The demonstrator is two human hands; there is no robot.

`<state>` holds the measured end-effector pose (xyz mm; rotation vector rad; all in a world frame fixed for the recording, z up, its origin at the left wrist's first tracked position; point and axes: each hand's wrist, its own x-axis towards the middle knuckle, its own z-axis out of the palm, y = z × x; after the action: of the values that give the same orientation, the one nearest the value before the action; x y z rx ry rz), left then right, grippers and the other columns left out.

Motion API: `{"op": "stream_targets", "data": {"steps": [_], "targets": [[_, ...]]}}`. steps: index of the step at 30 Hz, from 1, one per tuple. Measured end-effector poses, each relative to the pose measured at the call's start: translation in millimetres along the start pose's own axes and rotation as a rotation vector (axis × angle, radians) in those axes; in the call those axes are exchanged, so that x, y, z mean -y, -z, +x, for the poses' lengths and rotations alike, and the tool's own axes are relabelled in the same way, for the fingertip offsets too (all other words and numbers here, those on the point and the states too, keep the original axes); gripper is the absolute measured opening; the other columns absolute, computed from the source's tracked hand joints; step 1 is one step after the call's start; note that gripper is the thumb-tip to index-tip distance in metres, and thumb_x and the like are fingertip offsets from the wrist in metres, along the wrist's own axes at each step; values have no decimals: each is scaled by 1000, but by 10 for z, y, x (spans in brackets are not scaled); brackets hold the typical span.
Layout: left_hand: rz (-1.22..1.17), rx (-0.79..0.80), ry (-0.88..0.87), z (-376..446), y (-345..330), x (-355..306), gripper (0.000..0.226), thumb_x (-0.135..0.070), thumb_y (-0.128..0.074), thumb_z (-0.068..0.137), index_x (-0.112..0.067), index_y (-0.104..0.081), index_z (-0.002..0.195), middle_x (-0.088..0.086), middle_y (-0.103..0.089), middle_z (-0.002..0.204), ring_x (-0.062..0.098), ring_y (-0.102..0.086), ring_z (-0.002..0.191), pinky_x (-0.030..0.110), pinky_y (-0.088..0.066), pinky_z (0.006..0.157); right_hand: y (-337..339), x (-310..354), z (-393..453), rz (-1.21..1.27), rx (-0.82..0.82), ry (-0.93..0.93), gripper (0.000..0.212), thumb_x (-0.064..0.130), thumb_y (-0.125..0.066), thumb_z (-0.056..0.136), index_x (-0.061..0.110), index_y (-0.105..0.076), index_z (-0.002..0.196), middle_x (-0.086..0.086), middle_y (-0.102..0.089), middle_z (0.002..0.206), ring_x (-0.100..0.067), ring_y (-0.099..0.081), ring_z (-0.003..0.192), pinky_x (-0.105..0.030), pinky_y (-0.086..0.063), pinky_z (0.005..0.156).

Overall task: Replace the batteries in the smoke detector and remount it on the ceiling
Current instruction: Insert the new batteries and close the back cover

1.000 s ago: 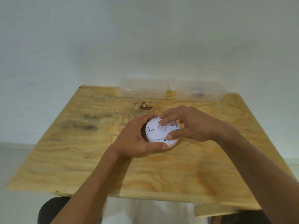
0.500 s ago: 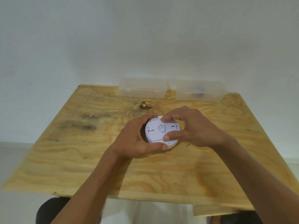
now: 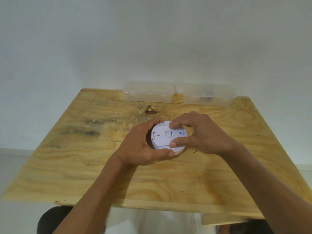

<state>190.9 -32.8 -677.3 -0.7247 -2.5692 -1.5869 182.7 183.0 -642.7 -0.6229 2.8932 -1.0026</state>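
Plywood makes the worktop [image 3: 168, 179] that I see below the head camera, pale yellow with dark stains on the left part and a white wall behind it. Nearest to me, both bare forearms reach forward over the near edge. At their ends the two hands meet on the smoke detector [image 3: 166, 136], a white round disc that lies on the wood near the middle, its flat back side up. My left hand [image 3: 140, 146] wraps the left rim: the thumb lies along the near edge and the fingers curl behind the far edge, so this grip is closed around the detector body. My right hand [image 3: 204, 134] comes from the right; its thumb presses the near part of the back plate and its fingers press the far part, a narrow pinch on the plate. Beyond the hands a dark knot [image 3: 151, 110] marks the wood. Farther, at the wall, stand two clear plastic boxes side by side: left box [image 3: 148, 92], right box [image 3: 207, 96], something dark and blurred inside the right one.
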Motion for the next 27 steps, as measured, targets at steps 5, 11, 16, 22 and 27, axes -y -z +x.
{"op": "stream_targets", "data": {"steps": [5,11,16,22,27], "targets": [[1,-5,10,-7,-9,33,75,-39,-94,58,-33,-59,124,-13,-72,112,8,-69,104,32,-59,84,6,10,5,-10,9,13,51,51,-84,65,28,-72,108,13,-68,111,-10,-54,105,-36,-47,90],[-19,10,14,-6,-12,53,78,-33,-94,58,-24,-60,128,-13,-71,112,3,-69,103,20,-57,83,26,27,12,-39,51,34,51,54,-80,70,31,-71,114,10,-65,115,-14,-51,107,-36,-45,91],[-19,4,-2,-1,-10,25,72,-27,-97,59,-33,-61,122,-12,-73,109,9,-71,99,27,-58,82,40,49,45,-104,184,74,47,52,-72,79,37,-67,124,9,-55,118,-15,-39,104,-16,-33,84],[-16,-4,-15,2,-10,-1,69,-21,-97,61,-42,-58,115,-12,-71,111,12,-72,98,36,-58,83,42,68,41,-131,214,71,43,50,-70,82,40,-66,124,9,-51,123,-16,-36,107,-22,-32,86],[-14,-18,-36,-2,-9,-6,69,-20,-96,61,-48,-57,111,-10,-71,110,14,-71,97,38,-57,83,46,90,42,-124,224,66,41,48,-70,83,40,-67,123,8,-50,123,-17,-35,108,-29,-33,91]]}}
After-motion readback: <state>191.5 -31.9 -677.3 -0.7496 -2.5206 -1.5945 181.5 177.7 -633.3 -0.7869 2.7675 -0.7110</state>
